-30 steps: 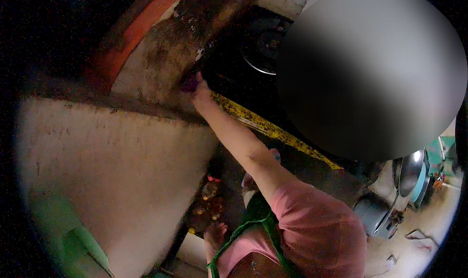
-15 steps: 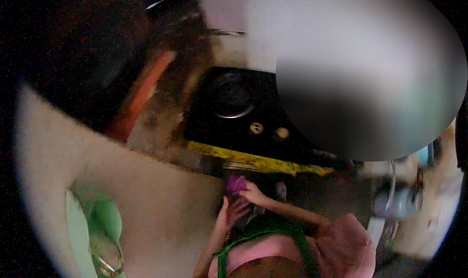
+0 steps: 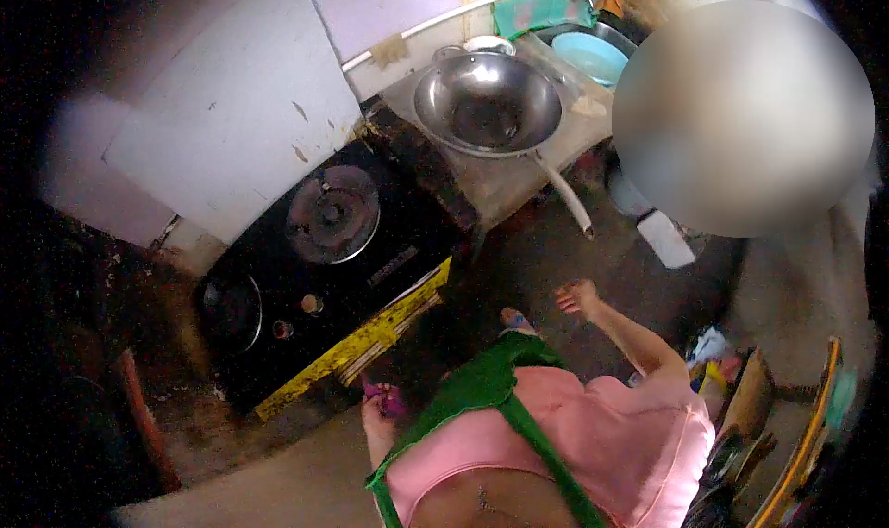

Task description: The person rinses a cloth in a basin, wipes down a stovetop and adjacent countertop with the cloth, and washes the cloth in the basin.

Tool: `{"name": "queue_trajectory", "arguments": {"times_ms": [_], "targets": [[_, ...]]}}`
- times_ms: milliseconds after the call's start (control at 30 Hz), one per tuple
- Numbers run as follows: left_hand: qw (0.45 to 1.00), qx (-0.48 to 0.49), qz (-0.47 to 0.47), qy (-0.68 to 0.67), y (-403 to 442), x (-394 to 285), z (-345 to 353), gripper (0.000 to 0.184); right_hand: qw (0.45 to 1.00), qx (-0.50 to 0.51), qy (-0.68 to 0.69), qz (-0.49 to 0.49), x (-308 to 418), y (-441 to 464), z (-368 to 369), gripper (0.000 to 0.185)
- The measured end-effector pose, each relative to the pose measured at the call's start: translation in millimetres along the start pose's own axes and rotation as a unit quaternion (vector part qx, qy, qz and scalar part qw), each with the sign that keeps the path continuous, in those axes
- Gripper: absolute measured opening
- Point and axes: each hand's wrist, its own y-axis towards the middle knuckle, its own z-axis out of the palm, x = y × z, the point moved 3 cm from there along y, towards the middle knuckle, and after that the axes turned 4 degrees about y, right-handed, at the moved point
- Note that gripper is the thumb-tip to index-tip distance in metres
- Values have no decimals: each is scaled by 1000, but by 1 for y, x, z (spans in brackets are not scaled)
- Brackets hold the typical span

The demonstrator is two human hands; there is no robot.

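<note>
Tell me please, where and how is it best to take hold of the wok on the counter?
I would grip the wok by its long handle, coming from the near side with the empty right hand. The handle juts past the counter edge towards the person, while the small loop sits on the far rim.

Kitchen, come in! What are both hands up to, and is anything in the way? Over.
Left hand gripping crumpled purple cloth near black, yellow-fronted stove. Right hand out, seemingly empty. Shiny metal wok: handle juts past grey counter.
</note>
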Motion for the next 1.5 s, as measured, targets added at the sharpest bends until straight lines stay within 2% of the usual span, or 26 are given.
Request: {"name": "queue_trajectory", "arguments": {"times_ms": [33,67,133,167,200,267,333,367,400,433,467,533,600,700,800,867,900,1000,1067,1133,1200,1267,1333,1400,1467,1500], "targets": [[990,-46,76,105,1,10,4,23,976,-154,-120,-98,34,-29,-1,31],[961,-109,140,213,1,20,8,23,907,-290,-240,-188,82,-67,33,34],[985,-170,-39,-1,-9,33,50,24,929,-187,-223,-229,154,-82,94,37],[990,-137,-33,24,7,49,37,21,944,-130,-217,-212,179,-73,118,41],[989,-149,-19,5,8,61,54,21,956,-70,-212,-190,204,-60,140,45],[981,-167,-45,92,16,71,104,15,965,0,-228,-130,240,-21,169,47],[967,-236,18,94,-9,71,183,11,965,67,-243,-68,251,3,218,54],[985,-168,15,26,-1,82,166,13,970,78,-224,-52,256,19,223,56],[983,-180,30,8,-9,87,167,13,975,85,-203,-39,261,36,222,59],[984,-171,52,-8,-17,88,173,13,982,49,-172,-63,263,50,218,50],[984,-159,76,-22,-21,90,178,14,980,59,-182,-53,261,60,214,50],[977,-186,68,-72,-27,105,145,14,979,-24,-157,-126,262,65,207,31],[958,-253,84,-110,-43,113,135,13,972,-19,-189,-137,265,58,220,30],[951,-270,98,-115,-60,118,127,12,966,-16,-214,-148,268,53,236,30],[951,-259,97,-137,-57,123,99,12,949,-1,-256,-186,255,37,264,29],[954,-255,76,-141,-52,123,86,11,957,10,-262,-119,243,33,278,30],[954,-253,74,-141,-46,120,83,11,955,56,-272,-103,232,26,299,31],[957,-240,57,-151,-31,101,92,11,960,28,-260,-99,197,36,346,32],[970,-202,97,-92,-29,74,112,11,970,42,-236,-44,171,54,375,36],[972,-199,71,-99,-22,65,102,11,975,21,-219,-40,140,78,401,37],[976,-179,104,-69,-21,52,96,11,972,76,-225,4,110,106,418,37],[978,-171,91,-82,-29,45,88,12,986,82,-143,-2,73,138,431,38],[977,-167,85,-100,-41,39,77,13,986,71,-148,-41,37,158,447,35],[974,-165,109,-109,-50,30,68,14,994,78,-75,-3,11,170,458,22],[973,-171,119,-100,-63,20,75,14,996,59,-69,-18,-6,168,470,18],[969,-180,136,-100,-70,14,81,14,993,38,-94,-61,-14,165,476,28]]}}
